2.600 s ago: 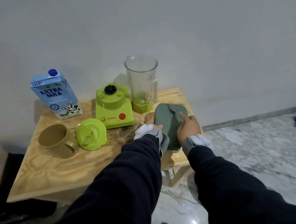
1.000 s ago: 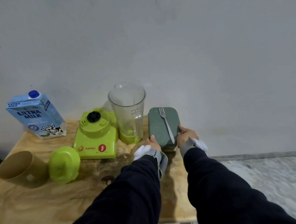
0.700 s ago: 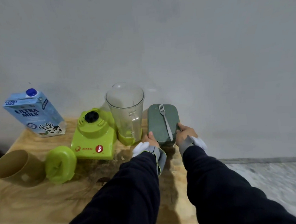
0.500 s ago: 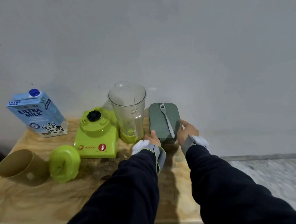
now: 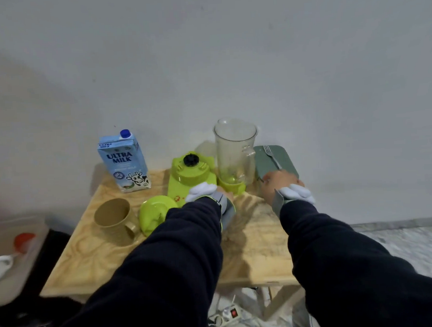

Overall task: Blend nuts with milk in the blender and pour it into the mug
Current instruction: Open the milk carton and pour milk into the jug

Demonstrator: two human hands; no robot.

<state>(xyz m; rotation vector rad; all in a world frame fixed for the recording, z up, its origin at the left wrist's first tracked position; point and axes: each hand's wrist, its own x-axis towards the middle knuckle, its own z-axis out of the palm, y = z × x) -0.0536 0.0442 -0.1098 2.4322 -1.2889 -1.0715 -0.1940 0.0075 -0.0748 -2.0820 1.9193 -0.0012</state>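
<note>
Small wooden table (image 5: pixel 252 251) against a pale wall. Back left corner: blue milk carton (image 5: pixel 123 162), upright, cap on. To its right along the back edge: lime-green blender base (image 5: pixel 189 176), then the clear blender jug (image 5: pixel 234 155) standing on the table just beside the base, not mounted on it. Jug has no lid on and looks nearly empty; contents at the bottom too unclear to name.

Back right corner: grey-green lidded box (image 5: pixel 282 160) with a fork (image 5: pixel 272 156) lying on its lid.

Left edge, forward of the carton: tan mug (image 5: pixel 114 220), upright, handle facing front. Green blender lid (image 5: pixel 153 214) lies flat just beside the mug.

Right hand (image 5: pixel 280 185) rests on the near end of the box, fingers curled over it; how firm the grip is, cannot tell. Left hand (image 5: pixel 224 193) sits low between blender base and jug foot, mostly hidden behind its own wrist strap; whether it is open or holding anything, cannot tell.

Dark sleeves on both arms.
</note>
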